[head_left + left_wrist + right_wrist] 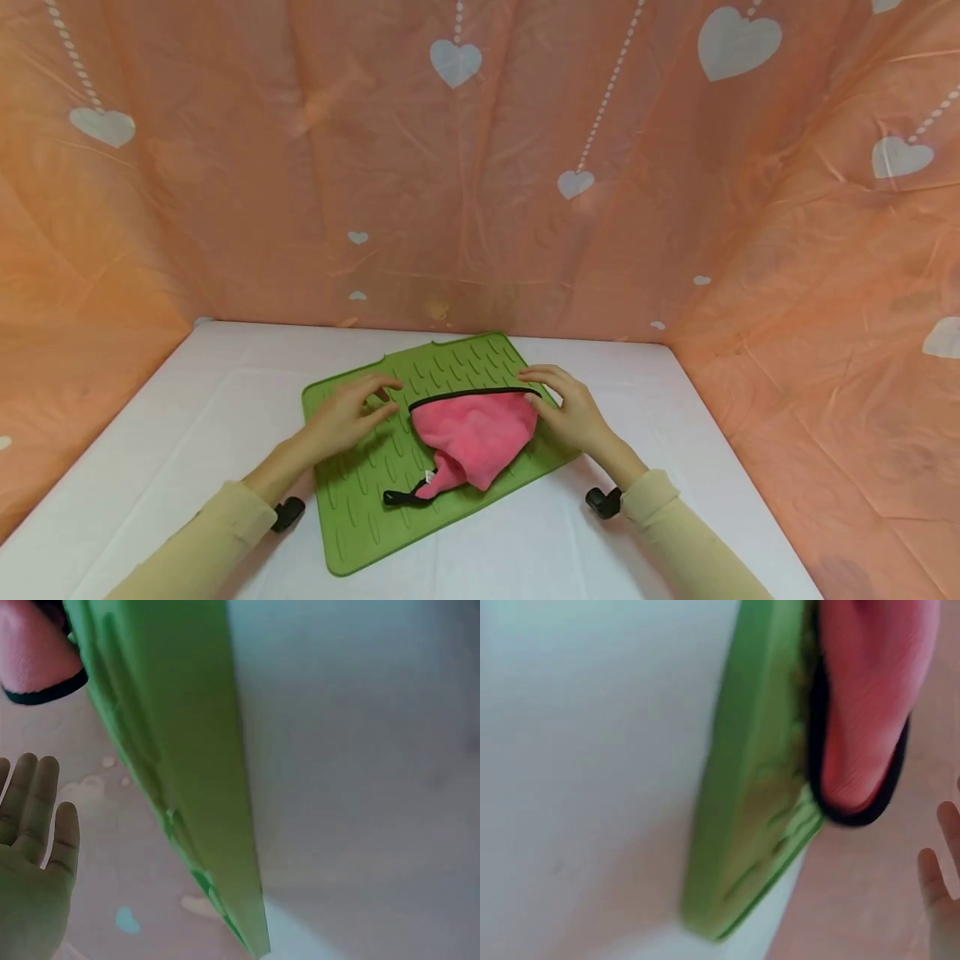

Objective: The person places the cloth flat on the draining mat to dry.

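A pink plush hair-drying cap [480, 429] with a black-trimmed opening lies on a green ridged mat [348, 533]. Its straight trimmed edge faces away from me, and a narrow tail ending in a black loop [405, 498] points to the near left. My left hand [347, 421] hovers above the mat, left of the cap, fingers loosely bent and apart from it. At the cap's right corner is my right hand [576, 414], its thumb overlapping the trim in the head view. The right wrist view shows spread fingers [933, 881] away from the cap's black rim.
The mat lies at a slant on a white-covered table [247, 400]. An orange curtain [465, 208] with white hearts walls off the back and both sides. A black wrist camera [288, 513] sits at the left cuff, another [603, 502] at the right.
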`<state>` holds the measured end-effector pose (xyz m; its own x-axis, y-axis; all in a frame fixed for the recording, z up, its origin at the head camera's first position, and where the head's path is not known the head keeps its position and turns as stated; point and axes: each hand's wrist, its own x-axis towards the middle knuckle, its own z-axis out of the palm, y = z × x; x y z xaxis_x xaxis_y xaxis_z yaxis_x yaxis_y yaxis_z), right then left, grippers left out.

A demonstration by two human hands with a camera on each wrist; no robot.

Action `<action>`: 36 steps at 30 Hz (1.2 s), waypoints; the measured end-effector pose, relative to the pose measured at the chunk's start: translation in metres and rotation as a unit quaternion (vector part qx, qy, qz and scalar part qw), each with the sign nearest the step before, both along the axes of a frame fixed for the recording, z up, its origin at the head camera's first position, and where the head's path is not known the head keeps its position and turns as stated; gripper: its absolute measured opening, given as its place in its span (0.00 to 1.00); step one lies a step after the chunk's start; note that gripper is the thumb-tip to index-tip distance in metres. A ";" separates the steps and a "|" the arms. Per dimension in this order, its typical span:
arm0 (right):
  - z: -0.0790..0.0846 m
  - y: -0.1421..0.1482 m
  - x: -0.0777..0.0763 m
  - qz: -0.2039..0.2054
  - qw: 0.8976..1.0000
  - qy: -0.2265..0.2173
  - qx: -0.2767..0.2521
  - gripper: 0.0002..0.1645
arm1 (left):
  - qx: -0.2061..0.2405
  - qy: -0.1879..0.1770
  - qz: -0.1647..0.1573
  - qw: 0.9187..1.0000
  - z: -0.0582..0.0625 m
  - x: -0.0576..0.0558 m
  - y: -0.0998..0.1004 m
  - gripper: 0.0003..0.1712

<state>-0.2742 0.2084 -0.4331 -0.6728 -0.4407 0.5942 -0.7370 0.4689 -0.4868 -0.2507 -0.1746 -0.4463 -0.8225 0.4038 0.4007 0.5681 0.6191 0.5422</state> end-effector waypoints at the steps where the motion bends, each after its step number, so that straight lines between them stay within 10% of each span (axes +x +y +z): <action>1: -0.001 0.003 -0.002 -0.005 1.000 -0.009 0.000 0.18 | 0.000 -0.006 -0.006 1.000 -0.001 -0.001 0.001 0.19; 17: -0.013 0.023 -0.015 -0.026 0.978 -0.183 0.097 0.20 | -0.051 -0.046 -0.058 0.996 -0.003 -0.007 0.016 0.19; 36: -0.017 0.016 -0.018 -0.039 0.983 -0.160 0.078 0.11 | -0.057 -0.061 -0.062 0.995 -0.005 -0.009 0.020 0.17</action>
